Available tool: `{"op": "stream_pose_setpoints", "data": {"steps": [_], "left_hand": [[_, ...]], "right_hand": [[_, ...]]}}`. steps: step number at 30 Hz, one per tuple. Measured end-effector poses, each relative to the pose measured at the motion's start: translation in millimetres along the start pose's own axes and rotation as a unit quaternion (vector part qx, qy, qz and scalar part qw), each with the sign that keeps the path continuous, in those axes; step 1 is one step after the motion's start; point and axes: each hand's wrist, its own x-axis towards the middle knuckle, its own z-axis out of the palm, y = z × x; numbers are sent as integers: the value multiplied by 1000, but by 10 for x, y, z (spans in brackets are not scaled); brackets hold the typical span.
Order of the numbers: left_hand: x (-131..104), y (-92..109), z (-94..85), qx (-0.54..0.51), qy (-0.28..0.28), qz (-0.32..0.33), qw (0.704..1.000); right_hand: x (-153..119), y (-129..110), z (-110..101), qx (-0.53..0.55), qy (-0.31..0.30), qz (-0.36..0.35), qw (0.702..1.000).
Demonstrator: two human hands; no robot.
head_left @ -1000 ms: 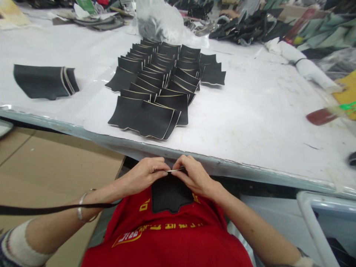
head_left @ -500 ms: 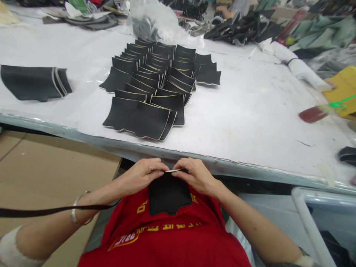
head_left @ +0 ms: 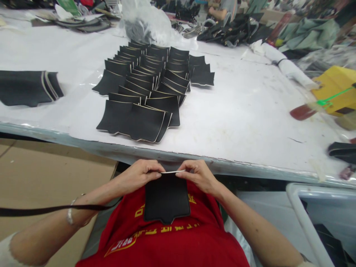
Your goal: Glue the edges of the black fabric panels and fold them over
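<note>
A black leather-like panel (head_left: 167,198) with a pale top edge hangs in front of the red apron (head_left: 178,243). My left hand (head_left: 144,172) pinches its upper left corner between thumb and fingers. At the upper right, my right hand (head_left: 197,174) grips the same edge, fingers closed. A small tab juts from the panel's lower side. Beyond, rows of similar black panels (head_left: 130,118) overlap on the white table (head_left: 236,122), their pale edges showing. More black panels (head_left: 22,87) lie stacked at the left.
A white-rimmed bin (head_left: 303,222) holding dark pieces stands at lower right. Cardboard (head_left: 55,174) lies at lower left. A yellow object (head_left: 336,89) and a red-brown handled tool (head_left: 302,112) are on the right. Plastic wrap (head_left: 147,22) and dark scraps (head_left: 230,31) line the back.
Both hands have slid slightly apart along the panel's top edge, and more of the panel now shows below them. The view has shifted a little to the right.
</note>
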Motion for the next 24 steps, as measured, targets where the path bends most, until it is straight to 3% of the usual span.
{"op": "stream_pose_setpoints", "data": {"steps": [8, 12, 16, 24], "left_hand": [[130, 146, 158, 8, 18, 23, 1000], [161, 120, 191, -1, 13, 2, 1000], [162, 79, 165, -1, 11, -19, 1000], [-88, -110, 34, -36, 27, -81, 996]], "right_hand": [[-15, 1, 54, 0, 17, -15, 1000], [-10, -20, 37, -12, -22, -19, 1000], [23, -52, 52, -84, -68, -55, 993], [-19, 89, 71, -66, -47, -23, 996]]}}
